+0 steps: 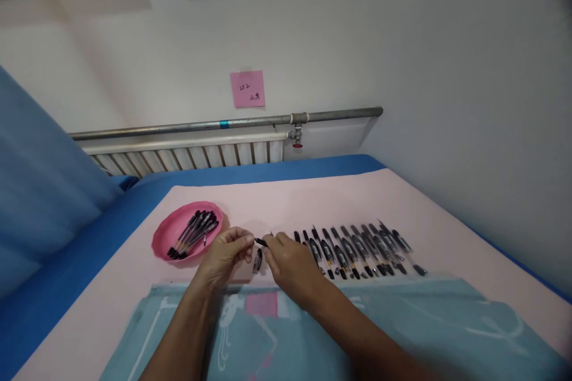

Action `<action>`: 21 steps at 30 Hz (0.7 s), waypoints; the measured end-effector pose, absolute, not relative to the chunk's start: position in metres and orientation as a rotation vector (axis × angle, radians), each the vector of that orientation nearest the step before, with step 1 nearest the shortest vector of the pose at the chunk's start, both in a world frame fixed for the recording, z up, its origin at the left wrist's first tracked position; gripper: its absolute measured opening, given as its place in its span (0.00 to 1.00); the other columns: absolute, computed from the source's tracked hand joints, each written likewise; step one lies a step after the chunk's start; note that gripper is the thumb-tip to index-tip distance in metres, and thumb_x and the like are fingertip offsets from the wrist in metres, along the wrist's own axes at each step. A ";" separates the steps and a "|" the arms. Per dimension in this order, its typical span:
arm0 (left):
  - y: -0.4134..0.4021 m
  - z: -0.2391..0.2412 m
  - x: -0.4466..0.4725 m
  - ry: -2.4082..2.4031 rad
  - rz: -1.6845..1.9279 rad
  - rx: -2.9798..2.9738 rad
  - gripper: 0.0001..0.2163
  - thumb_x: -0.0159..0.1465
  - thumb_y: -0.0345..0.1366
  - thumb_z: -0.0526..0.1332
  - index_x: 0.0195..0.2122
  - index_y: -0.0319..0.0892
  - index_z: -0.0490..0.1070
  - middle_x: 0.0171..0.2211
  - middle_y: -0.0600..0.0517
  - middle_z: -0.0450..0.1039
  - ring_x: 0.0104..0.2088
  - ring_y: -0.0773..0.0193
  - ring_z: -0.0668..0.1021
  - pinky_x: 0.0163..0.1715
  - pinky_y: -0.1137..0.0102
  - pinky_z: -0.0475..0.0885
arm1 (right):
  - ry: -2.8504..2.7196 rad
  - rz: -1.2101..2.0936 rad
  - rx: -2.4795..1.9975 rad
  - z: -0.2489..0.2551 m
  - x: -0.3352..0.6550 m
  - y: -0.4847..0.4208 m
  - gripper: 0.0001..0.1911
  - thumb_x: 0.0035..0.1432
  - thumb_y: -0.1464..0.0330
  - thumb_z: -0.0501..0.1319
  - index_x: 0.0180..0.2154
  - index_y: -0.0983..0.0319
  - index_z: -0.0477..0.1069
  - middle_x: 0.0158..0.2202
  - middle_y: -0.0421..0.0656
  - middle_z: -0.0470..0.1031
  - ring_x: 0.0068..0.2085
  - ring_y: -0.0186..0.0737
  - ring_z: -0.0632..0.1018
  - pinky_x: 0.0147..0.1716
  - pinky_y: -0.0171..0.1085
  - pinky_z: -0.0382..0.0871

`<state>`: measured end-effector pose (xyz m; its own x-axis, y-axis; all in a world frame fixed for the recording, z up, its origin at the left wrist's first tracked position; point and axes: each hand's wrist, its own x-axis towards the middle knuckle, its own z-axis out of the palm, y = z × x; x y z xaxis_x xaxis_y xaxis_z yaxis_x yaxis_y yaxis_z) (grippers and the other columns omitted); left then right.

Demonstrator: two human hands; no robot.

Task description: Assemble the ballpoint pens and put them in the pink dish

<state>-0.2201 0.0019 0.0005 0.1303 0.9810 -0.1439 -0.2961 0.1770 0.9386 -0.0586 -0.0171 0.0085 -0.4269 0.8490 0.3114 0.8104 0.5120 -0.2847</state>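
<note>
My left hand [227, 252] and my right hand [288, 259] meet over the pink sheet [313, 196], fingers pinched on a small black pen part [260, 242] between them. A clear pen barrel [257, 261] lies just below the fingertips. To the right, a row of several taken-apart black pens [357, 245] lies side by side. To the left stands a pink dish [166, 231] holding several whole black pens [194, 232].
A light blue printed cloth [402, 327] covers the near part of the surface. Blue bedding [89, 238] edges the pink sheet. A radiator [187, 155] and a pipe run along the wall, with a pink note [247, 88] above. A blue curtain [40, 190] hangs at left.
</note>
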 end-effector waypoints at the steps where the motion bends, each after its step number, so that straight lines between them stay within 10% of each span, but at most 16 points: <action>1: 0.002 0.000 -0.219 0.969 1.147 0.895 0.10 0.48 0.35 0.67 0.24 0.36 0.68 0.18 0.56 0.68 0.18 0.74 0.69 0.18 0.79 0.64 | -2.334 0.118 -1.368 0.008 -0.059 -0.017 0.11 0.61 0.69 0.47 0.39 0.61 0.65 0.34 0.44 0.69 0.33 0.37 0.70 0.31 0.34 0.57; 6: 0.002 -0.001 -0.217 0.940 1.142 0.858 0.10 0.50 0.36 0.66 0.23 0.36 0.66 0.17 0.56 0.66 0.16 0.76 0.67 0.16 0.80 0.61 | -2.282 0.247 -1.311 0.008 -0.060 -0.016 0.10 0.61 0.69 0.47 0.38 0.62 0.66 0.34 0.45 0.70 0.33 0.37 0.70 0.32 0.33 0.58; 13: 0.002 -0.002 -0.215 0.958 1.165 0.877 0.10 0.49 0.36 0.66 0.22 0.36 0.66 0.16 0.56 0.66 0.16 0.77 0.65 0.16 0.80 0.59 | -1.917 1.259 -1.223 0.017 -0.058 -0.010 0.16 0.58 0.67 0.48 0.20 0.62 0.61 0.17 0.36 0.62 0.21 0.29 0.65 0.22 0.28 0.56; 21: 0.000 -0.003 -0.209 0.936 1.147 0.831 0.09 0.49 0.36 0.66 0.26 0.37 0.69 0.16 0.58 0.63 0.16 0.77 0.64 0.16 0.80 0.58 | -2.120 0.639 -1.283 0.007 -0.059 -0.013 0.11 0.60 0.69 0.47 0.31 0.63 0.66 0.28 0.42 0.71 0.29 0.33 0.69 0.28 0.31 0.56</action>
<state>-0.2094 0.0005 -0.0029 0.1437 0.9741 -0.1745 -0.3661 0.2161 0.9051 -0.0595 -0.0131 0.0070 -0.3738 0.8995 0.2264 0.6246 0.4246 -0.6555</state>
